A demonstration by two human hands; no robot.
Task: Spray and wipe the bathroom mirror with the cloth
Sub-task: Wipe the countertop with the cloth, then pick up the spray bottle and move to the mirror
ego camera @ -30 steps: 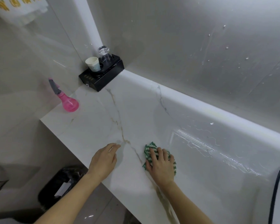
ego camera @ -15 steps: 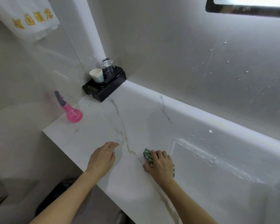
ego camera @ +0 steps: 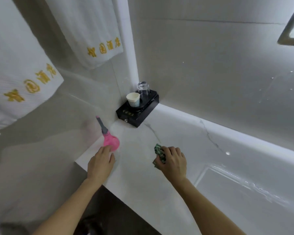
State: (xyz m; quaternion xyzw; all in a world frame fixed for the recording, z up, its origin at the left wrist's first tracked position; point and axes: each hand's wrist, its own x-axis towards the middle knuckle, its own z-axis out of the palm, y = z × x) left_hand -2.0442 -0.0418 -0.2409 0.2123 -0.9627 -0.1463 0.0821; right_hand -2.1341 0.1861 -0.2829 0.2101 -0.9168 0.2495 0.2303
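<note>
At the far left, two white towels [ego camera: 22, 78] with gold embroidered characters hang against the wall, one nearer and lower, the other [ego camera: 93, 33] further right and higher. Below them, at the left end of the white marbled desk [ego camera: 159, 192], a pink spray bottle [ego camera: 110, 141] stands with its grey nozzle pointing up and to the left, close against the wall. The left hand [ego camera: 100, 164] lies just near of the bottle, fingers straight and relaxed, their tips at or just short of its pink body; whether they touch it cannot be told. In the far corner of the desk sits a black tray [ego camera: 137, 112] holding a white paper cup [ego camera: 133, 99] and, just behind it, an upturned clear glass [ego camera: 143, 89]. To the right of the left hand, the right hand [ego camera: 173, 162] curls around a bunched green patterned cloth [ego camera: 159, 153], gripping it at the desk surface; the cloth shows past the fingers on the hand's left side. Further right the desk surface is wet and glossy, with a bright strip of reflected light. The wall behind it carries scattered water droplets. At the top right corner, the dark-framed edge of the mirror [ego camera: 290, 31] enters the view.
</note>
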